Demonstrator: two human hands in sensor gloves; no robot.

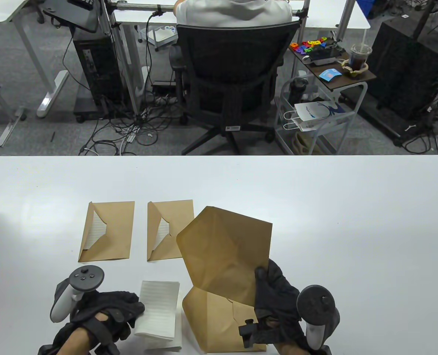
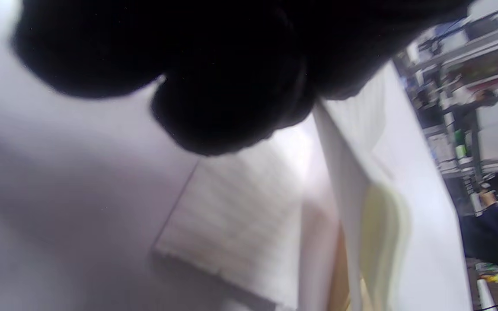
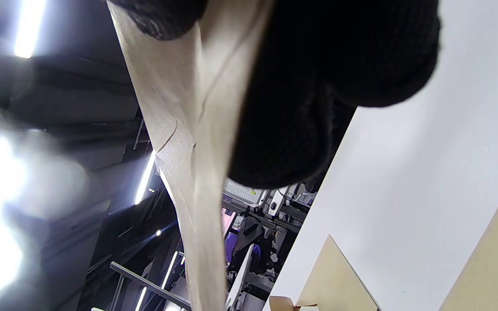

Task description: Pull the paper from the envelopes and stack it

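The right hand (image 1: pixel 278 296) pinches an emptied envelope (image 1: pixel 228 255) above another by the counter's near edge, and should lay it aside cleanly, while the left hand (image 1: pixel 104 314) presses the paper stack (image 1: pixel 159 314) square.

white table (image 1: pixel 315 222) | black office chair (image 1: pixel 230 77) beyond it | iced drink cup (image 1: pixel 360 55) on side cart (image 1: pixel 333 79) | paper bag (image 1: pixel 316 114) below
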